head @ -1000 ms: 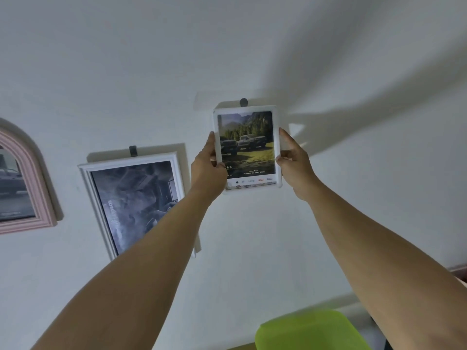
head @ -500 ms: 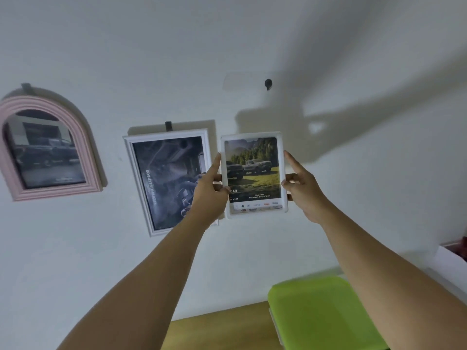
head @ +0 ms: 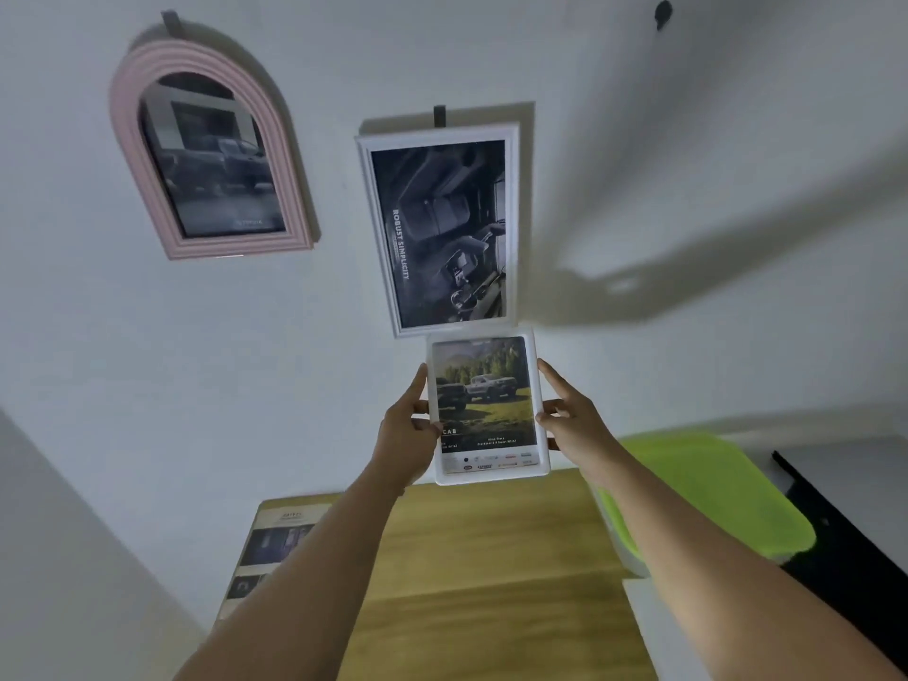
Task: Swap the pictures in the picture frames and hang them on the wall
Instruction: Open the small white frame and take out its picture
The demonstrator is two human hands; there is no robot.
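In the head view we are holding a small frame [head: 489, 410] upright in front of the wall [head: 147, 385], above the far edge of the desk [head: 491, 557]. Our left hand [head: 408, 430] is gripping its left edge, with the thumb lying on the front and the forefinger stretching up along the side. Our right hand [head: 570, 425] is gripping the right edge the same way, so each grip is closing on the small frame. It is showing two pickup trucks on grass before trees, with a strip of small logos beneath. Its top is appearing just under the bottom right corner of a large frame [head: 437, 228], which is hanging on the wall from a dark clip and showing a dark car interior with the words ROBUST SIMPLICITY. Left of that, a pink frame [head: 206, 154] with an arched top is hanging, showing a dark truck. A bare hook [head: 663, 14] is sticking out of the wall at the upper right, well apart from the small frame. A printed sheet [head: 275, 548] is lying on the desk at the left, near the wall, and a green lid [head: 712, 493] is showing just beside the desk at the right.
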